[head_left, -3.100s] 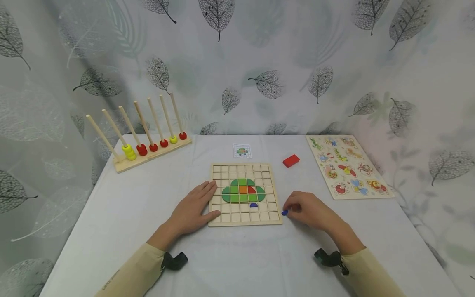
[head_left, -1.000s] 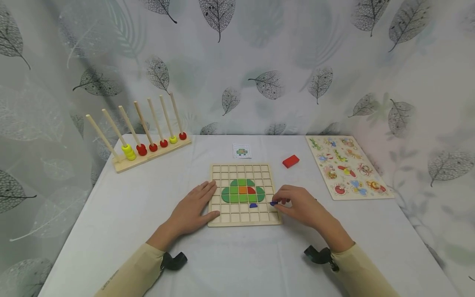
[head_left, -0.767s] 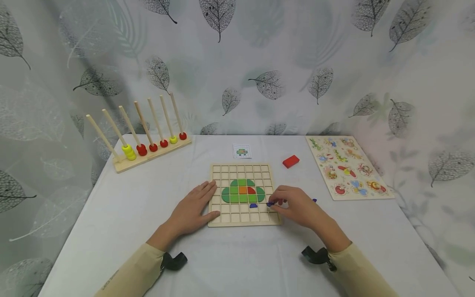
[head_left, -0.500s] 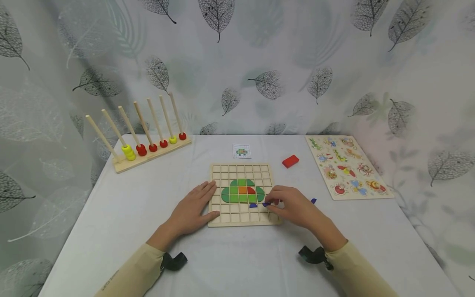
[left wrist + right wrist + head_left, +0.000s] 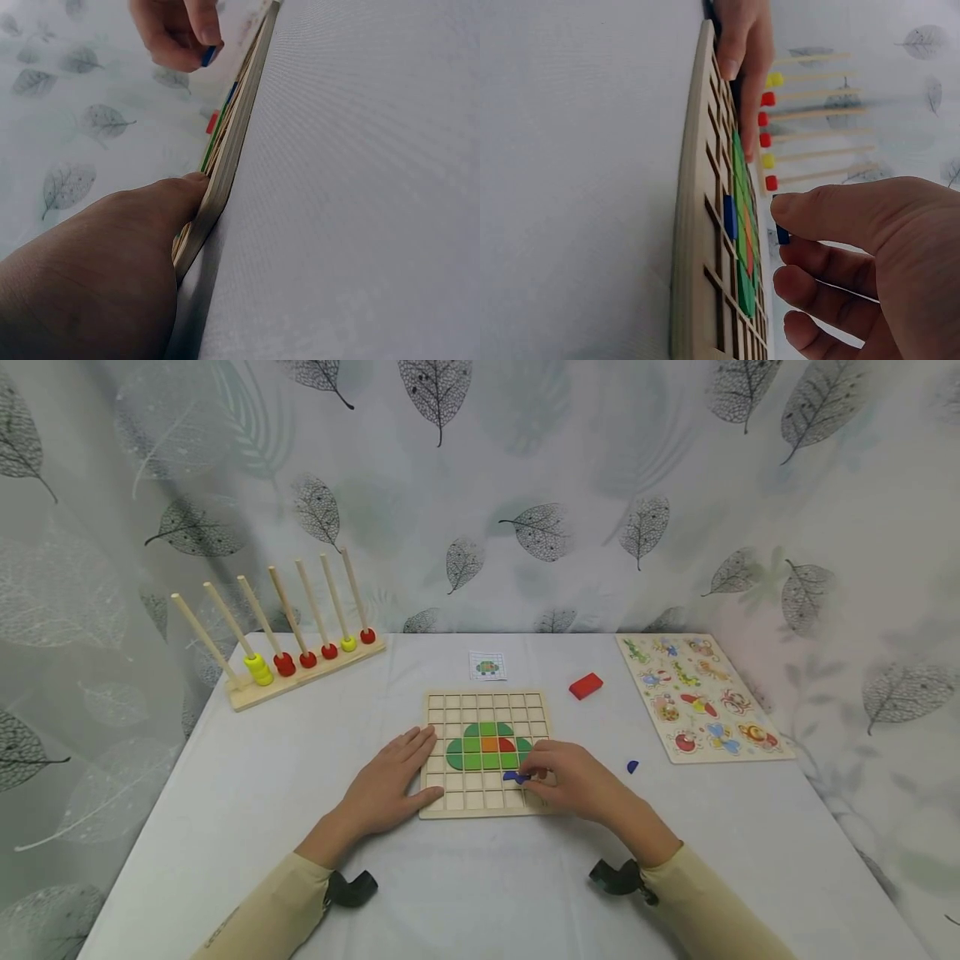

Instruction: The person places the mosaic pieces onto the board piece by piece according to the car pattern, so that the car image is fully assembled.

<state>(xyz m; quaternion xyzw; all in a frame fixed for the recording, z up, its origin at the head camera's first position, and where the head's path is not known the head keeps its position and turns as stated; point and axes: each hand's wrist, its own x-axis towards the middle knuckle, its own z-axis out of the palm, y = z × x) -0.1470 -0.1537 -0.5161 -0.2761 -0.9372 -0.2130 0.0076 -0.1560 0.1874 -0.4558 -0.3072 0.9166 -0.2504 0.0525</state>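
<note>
A wooden grid board lies on the white table. Green, orange and red tiles form a domed shape in its cells. One blue half-round tile sits in a cell below that shape. My left hand rests with straight fingers along the board's left edge, its thumb on the near corner. Above the board's right half, my right hand pinches another blue tile between thumb and index finger. In the head view the held tile appears beside the one in the cell. The right hand hides some right-hand cells.
A loose blue half-round tile lies right of the board. Behind are a small pattern card and a red block. A peg abacus with beads stands back left; a picture puzzle board lies at the right.
My right hand has moved left from beside the board to over it, carrying the blue tile. The loose tile behind that hand has come into sight. The left hand has stayed put.
</note>
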